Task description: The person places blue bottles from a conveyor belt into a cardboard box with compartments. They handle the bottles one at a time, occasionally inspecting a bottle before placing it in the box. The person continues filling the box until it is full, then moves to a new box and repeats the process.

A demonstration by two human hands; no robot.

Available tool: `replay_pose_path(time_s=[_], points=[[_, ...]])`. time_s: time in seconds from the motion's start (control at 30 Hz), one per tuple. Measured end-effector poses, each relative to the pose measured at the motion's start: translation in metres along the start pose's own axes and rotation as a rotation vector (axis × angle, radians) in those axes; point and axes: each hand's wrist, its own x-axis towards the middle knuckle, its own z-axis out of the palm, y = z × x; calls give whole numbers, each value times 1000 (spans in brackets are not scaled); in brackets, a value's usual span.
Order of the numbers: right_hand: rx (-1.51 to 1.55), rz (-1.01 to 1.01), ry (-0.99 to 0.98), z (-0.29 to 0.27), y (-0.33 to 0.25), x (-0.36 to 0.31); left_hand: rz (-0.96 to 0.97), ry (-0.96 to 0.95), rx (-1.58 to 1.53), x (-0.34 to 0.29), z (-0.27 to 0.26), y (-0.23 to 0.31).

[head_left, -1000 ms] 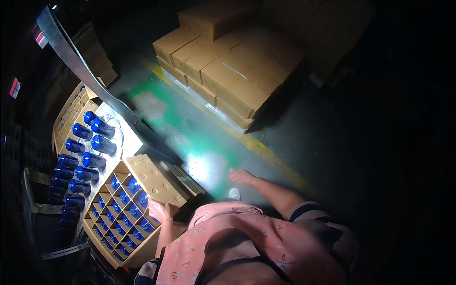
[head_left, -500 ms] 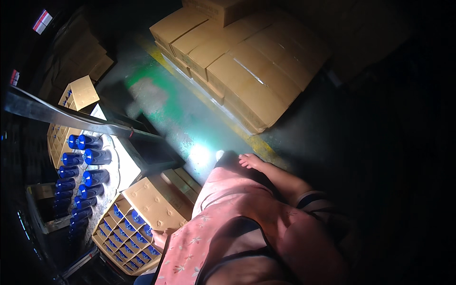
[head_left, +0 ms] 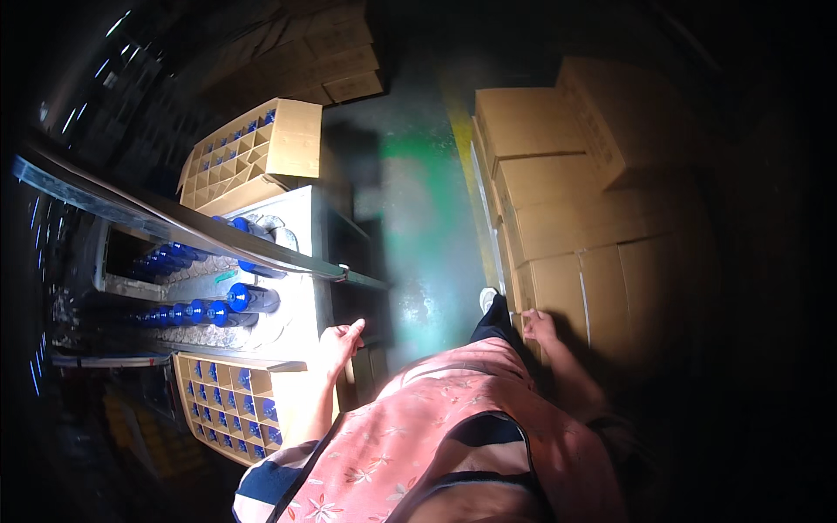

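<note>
Green-patched floor (head_left: 421, 205) runs between the conveyor table (head_left: 301, 209) and stacked cartons (head_left: 545, 200). I see my left hand (head_left: 342, 342), slack and half-uncurled, near the partitioned bottle carton (head_left: 289, 388); my right hand's (head_left: 540, 327) grip I cannot tell.

Blue bottles (head_left: 251, 228) partly behind metal rail (head_left: 187, 221)

Cannot make out any text, number or sign on the stacked cartons (head_left: 558, 205), divided box (head_left: 286, 383) or blue bottles (head_left: 248, 298).
</note>
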Motion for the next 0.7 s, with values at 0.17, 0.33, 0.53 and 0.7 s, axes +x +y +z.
replay_pose_path(time_s=[0.17, 0.33, 0.53, 0.7], points=[[-74, -42, -174, -21, -142, 114, -32, 4, -178, 33, 42, 120], [-214, -28, -241, -1, -273, 213, -88, 112, -307, 100, 35, 206], [-335, -181, -375, 49, -389, 392, -155, 148, -411, 243, 25, 276], [-517, -823, -590, 122, -493, 521, -69, 271, -560, 398, -36, 347]])
